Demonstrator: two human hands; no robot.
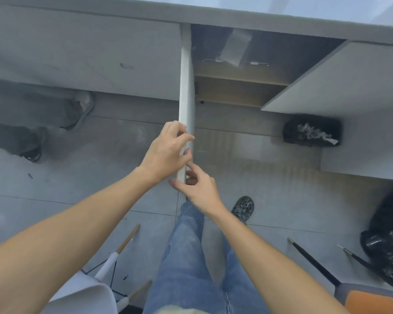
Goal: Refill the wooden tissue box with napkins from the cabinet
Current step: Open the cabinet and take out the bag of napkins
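I look straight down at a grey cabinet under a counter. Its left door (186, 87) stands wide open, edge-on towards me, a thin white strip. My left hand (168, 152) wraps its fingers around the door's outer edge. My right hand (197, 189) pinches the same edge just below, at the door's tip. The right door (340, 80) is swung open as well. Inside the cabinet (238, 89) I see wooden shelves and a strip of clear tape at the back; no napkins or tissue box show in view.
Another person's dark shoes (32, 152) stand on the tiled floor at left. A black bin with crumpled paper (311, 132) sits under the right door. A white chair (95, 288) is at lower left, a black bag (388, 252) and an orange chair (372, 300) at lower right.
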